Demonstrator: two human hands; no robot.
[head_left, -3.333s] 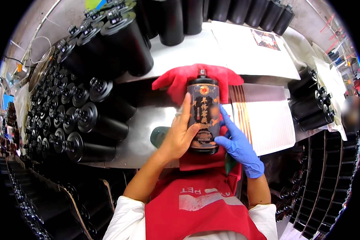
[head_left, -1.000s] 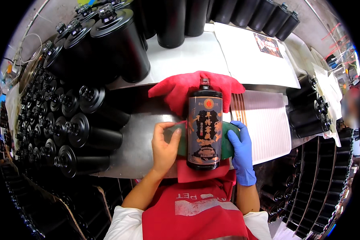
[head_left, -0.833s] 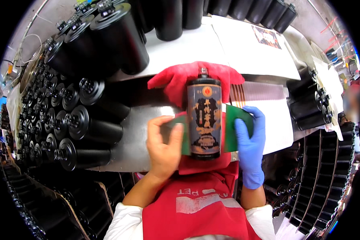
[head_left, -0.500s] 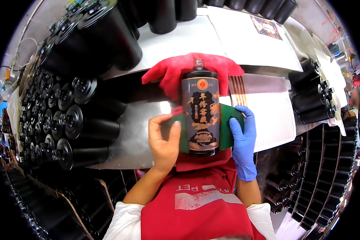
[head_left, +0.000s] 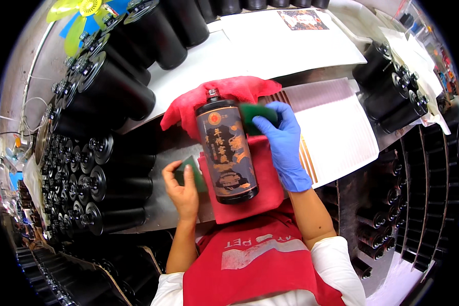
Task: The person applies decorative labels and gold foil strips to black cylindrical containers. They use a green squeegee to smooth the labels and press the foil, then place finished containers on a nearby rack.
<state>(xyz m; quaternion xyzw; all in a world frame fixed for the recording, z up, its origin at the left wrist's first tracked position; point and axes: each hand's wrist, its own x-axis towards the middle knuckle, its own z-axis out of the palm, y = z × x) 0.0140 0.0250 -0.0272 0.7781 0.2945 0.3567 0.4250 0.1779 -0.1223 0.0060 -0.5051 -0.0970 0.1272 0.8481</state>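
Observation:
A black bottle (head_left: 227,153) with a dark label of copper and gold print lies face up on a red cloth (head_left: 270,173), its clear neck pointing away from me. My left hand (head_left: 183,191), bare, pinches a flat green pad (head_left: 193,172) beside the bottle's lower left. In a blue glove, my right hand (head_left: 283,137) grips another green pad (head_left: 258,116), pressed against or close to the bottle's upper right side. I cannot tell whether either pad touches the label.
Black bottles (head_left: 122,188) are stacked at the left, with more standing at the far left (head_left: 168,41) and at the right (head_left: 405,97). A white sheet with gold stripes (head_left: 336,127) lies right of the cloth. White paper (head_left: 270,51) covers the far table. A yellow fan (head_left: 89,7) is at upper left.
My right hand has moved up and left with its pad, toward the bottle's shoulder. My left hand has moved left and away from the bottle. The bottle appears slightly tilted now.

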